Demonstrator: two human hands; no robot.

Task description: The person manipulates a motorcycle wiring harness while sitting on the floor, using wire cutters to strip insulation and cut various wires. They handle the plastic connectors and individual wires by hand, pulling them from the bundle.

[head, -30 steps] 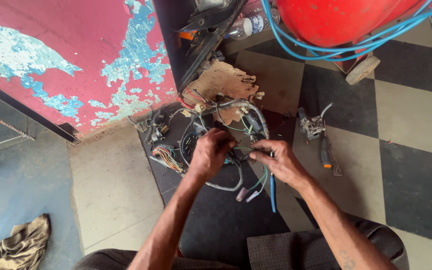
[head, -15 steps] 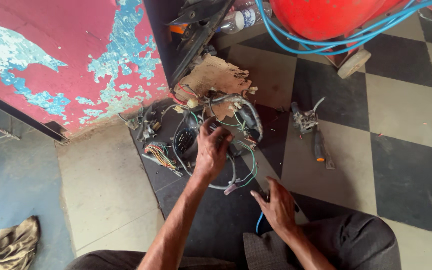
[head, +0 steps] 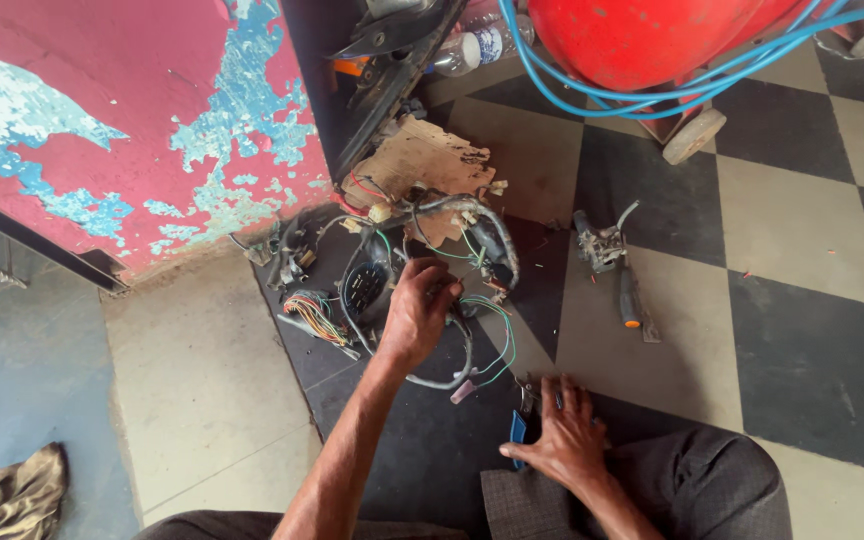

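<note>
A tangled wiring harness of grey sleeved cable and thin coloured wires lies on the dark floor tile by the red wall. My left hand is closed on part of the bundle near its middle. My right hand lies flat, fingers spread, on the floor by my knee, resting on a small tool with blue handles. A bunch of coloured wire ends sticks out to the left of the harness.
A screwdriver with an orange band and a small metal part lie to the right. A torn cardboard piece, a plastic bottle, a red tank with blue hose and a rag surround the spot.
My right hand left the wires, moved down toward my knee and settled on the blue-handled tool. My left hand kept its hold on the harness.
</note>
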